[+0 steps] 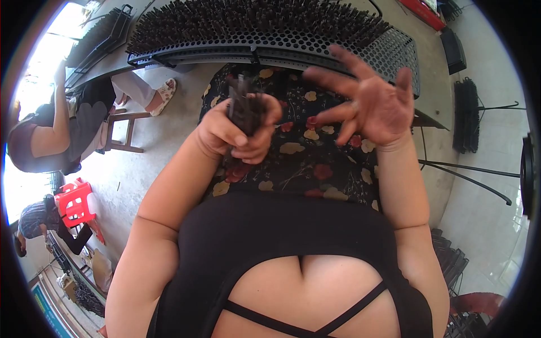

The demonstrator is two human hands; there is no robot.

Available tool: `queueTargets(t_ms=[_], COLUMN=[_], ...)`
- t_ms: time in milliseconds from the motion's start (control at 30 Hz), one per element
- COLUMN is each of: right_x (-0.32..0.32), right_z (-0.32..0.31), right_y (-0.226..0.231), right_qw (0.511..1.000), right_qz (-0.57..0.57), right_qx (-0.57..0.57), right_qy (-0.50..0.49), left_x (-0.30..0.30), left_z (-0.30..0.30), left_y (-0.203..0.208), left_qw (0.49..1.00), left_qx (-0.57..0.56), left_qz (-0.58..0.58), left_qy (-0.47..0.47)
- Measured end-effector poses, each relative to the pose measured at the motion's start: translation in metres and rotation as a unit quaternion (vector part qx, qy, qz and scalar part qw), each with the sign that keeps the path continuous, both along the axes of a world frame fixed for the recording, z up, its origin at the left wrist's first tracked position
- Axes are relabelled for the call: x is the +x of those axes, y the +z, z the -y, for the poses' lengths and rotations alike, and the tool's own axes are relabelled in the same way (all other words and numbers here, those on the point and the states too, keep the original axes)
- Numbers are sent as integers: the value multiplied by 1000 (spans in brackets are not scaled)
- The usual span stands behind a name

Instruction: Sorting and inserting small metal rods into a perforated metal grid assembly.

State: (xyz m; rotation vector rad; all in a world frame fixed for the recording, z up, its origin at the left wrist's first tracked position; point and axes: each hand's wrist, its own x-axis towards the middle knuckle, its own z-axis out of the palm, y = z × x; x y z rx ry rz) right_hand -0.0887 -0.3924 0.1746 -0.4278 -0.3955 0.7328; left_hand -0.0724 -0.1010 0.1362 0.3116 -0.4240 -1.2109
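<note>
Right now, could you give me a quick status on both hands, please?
Left hand shut on bundle of dark sticks. Right hand open, empty, fingers spread. Perforated rack just ahead; nothing between.

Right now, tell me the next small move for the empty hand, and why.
Probably bring the right hand across to the bundle of dark sticks and pinch one free. The right hand is open and empty, fingers spread, while the left hand grips the bundle upright in a fist. The perforated tray ahead already stands packed with such sticks.
</note>
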Motion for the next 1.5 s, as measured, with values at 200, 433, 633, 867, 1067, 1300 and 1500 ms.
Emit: queueTargets(t_ms=[200,433,633,867,1067,1300,1500], right_x=[-5,-11,-20,-18,0,1,3], right_z=[5,-20,-26,-28,-33,-72,-71], right_y=[-3,14,1,17,8,-3,-2], right_qw=[852,740,900,872,732,640,670], right_qz=[160,363,151,63,291,496,405], right_qx=[-338,-442,-296,-393,-466,-480,-502], right_qy=[-366,-353,-281,-286,-402,-338,-367], left_x=[-3,-14,-17,-18,-19,-13,-10], left_z=[35,43,49,49,59,49,45], left_y=[15,11,8,19,25,22,13], left_qw=[934,941,938,918,922,902,920], left_qx=[228,240,284,329,311,313,341], left_qz=[-21,-54,-55,6,54,214,177], left_qy=[275,234,190,222,224,205,76])
